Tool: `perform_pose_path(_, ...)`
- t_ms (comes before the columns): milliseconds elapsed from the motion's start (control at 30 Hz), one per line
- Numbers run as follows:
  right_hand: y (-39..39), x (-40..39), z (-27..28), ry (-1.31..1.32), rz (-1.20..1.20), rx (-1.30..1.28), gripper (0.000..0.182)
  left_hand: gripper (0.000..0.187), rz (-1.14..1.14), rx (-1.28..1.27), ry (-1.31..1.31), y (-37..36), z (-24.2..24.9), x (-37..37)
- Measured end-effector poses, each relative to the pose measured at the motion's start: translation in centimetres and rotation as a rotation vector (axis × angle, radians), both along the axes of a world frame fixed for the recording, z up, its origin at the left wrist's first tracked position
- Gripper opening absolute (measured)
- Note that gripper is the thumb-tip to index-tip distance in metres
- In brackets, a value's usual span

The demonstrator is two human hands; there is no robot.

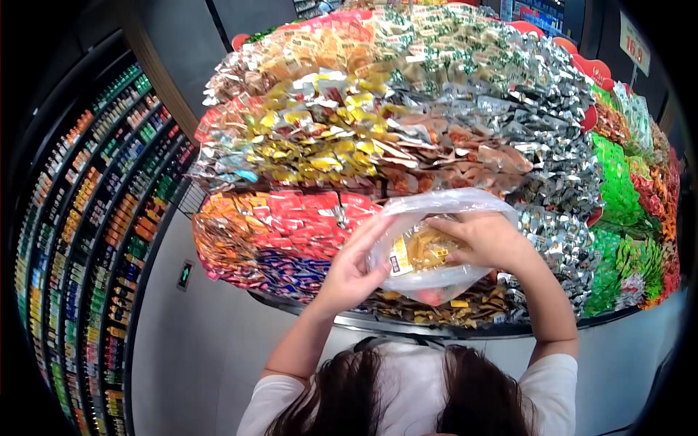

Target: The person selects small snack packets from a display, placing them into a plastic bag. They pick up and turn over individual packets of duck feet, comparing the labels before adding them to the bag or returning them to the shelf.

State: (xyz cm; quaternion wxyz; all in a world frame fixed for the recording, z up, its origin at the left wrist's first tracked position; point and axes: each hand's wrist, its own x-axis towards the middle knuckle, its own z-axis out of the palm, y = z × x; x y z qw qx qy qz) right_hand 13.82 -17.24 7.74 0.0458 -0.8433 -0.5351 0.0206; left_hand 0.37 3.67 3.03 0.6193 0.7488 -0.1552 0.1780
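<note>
A clear plastic bag (465,200) is spread at its mouth in front of my chest, over the near edge of the snack display. My left hand (356,269) grips the bag's left side, thumb on the near side and fingers along the rim. Inside the bag's mouth, my right hand (483,240) has its fingers bent over a gold snack packet (425,251) with a white label. Part of that packet is hidden by the fingers. Something reddish shows through the bag's bottom, too blurred to name.
Piles of wrapped snacks cover the display: red packets (298,221), yellow packets (349,120), silver packets (560,138) and green packets (611,167). A tall shelf of bottles (102,218) stands at left. A price sign (634,43) rises at the far right.
</note>
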Motion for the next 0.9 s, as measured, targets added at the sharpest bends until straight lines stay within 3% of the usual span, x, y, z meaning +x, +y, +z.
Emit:
perform_pose_path(167, 1.7, -0.6, -2.0, -0.245, -0.003, 0.069, 0.051, 0.065, -0.112, 0.004, -0.053, -0.3, 0.0, -0.5)
perform_pose_path(233, 2.2, -0.9, -2.8, -0.317, 0.050, 0.049, 0.047, 0.067, -0.063, -0.136, -0.060, -0.2, -0.3, -0.7)
perform_pose_path(300, 1.9, -1.1, -2.7, -0.284, 0.016, 0.035, 0.043, 0.068, -0.063, -0.124, -0.071, 0.3, -0.7, -1.1)
perform_pose_path(367, 1.4, -1.0, -2.5, 0.038, -0.223, 0.014, 0.042, 0.069, -0.142, -0.249, -0.040, 0.4, -1.6, -1.6)
perform_pose_path(400, 1.4, -1.0, -2.3, -0.026, -0.229, 0.029, 0.043, 0.071, -0.168, -0.292, -0.038, 0.2, -2.2, -1.9)
perform_pose_path(433, 1.5, -1.1, -2.5, -0.032, -0.234, 0.032, 0.043, 0.084, -0.137, -0.050, -0.064, 0.8, -2.9, -1.7)
perform_pose_path(500, 1.7, -1.3, -3.6, -0.408, -0.182, 0.124, 0.043, 0.102, -0.012, 0.115, -0.158, -0.3, -3.9, -1.9)
perform_pose_path(567, 1.5, -1.8, -4.3, -0.396, -0.124, 0.176, 0.042, 0.114, 0.065, 0.354, -0.236, -1.4, -5.0, -1.4)
perform_pose_path(633, 1.1, -2.4, -4.7, -0.383, -0.065, 0.231, 0.041, 0.116, 0.101, 0.550, -0.227, -2.5, -6.3, -0.5)
perform_pose_path(700, 0.5, -2.7, -4.7, -0.183, -0.079, 0.206, 0.039, 0.113, 0.082, 0.473, -0.203, -3.6, -7.6, 0.2)
perform_pose_path(733, -0.1, -3.1, -3.7, -0.210, 0.062, 0.393, 0.034, 0.111, 0.134, 0.519, -0.175, -4.0, -8.1, 0.7)
perform_pose_path(833, -2.6, -3.8, -3.1, -0.319, 0.157, 0.588, 0.028, 0.101, 0.223, 0.512, -0.152, -5.3, -8.6, 1.5)
perform_pose_path(900, -5.2, -3.8, -3.3, -0.308, 0.099, 0.616, 0.027, 0.092, 0.295, 0.571, -0.147, -5.9, -8.8, 2.1)
